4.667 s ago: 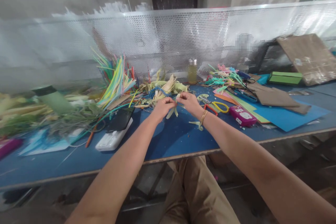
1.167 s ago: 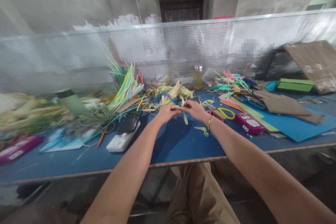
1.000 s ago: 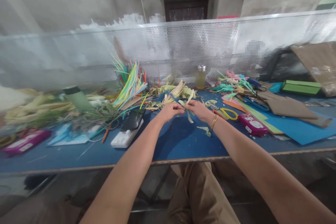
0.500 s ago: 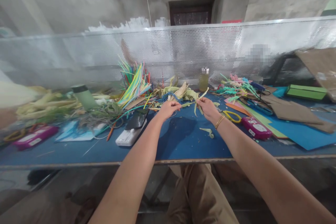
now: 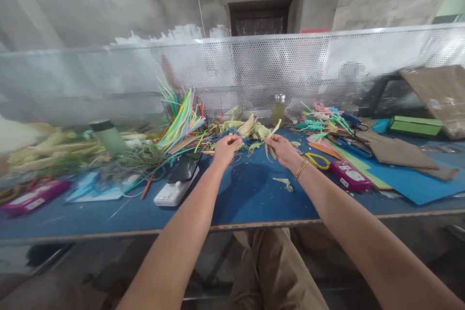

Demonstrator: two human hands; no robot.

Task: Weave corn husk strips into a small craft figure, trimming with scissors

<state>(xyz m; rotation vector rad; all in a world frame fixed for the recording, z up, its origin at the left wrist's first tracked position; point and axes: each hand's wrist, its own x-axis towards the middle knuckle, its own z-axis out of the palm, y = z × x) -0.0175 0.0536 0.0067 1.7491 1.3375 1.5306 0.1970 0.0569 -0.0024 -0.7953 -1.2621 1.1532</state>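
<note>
My right hand, a gold bracelet at its wrist, pinches pale green corn husk strips. Ends of the strips stick up above its fingers and hang below them. To the left, my left hand is closed with thumb and fingertips together; what it holds, if anything, is too small to make out. Behind both hands lies a heap of corn husks with some blue fringed material. A curled husk scrap rests on the blue table below my right hand.
Yellow-handled scissors and a purple device lie right of my right wrist. Left are a black phone on a white device, a green bottle and colourful pipe cleaners. Coloured paper lies far right.
My hands have drawn slightly apart. The green strip that ran between them no longer visibly spans the gap. The whole view has shifted a little.
</note>
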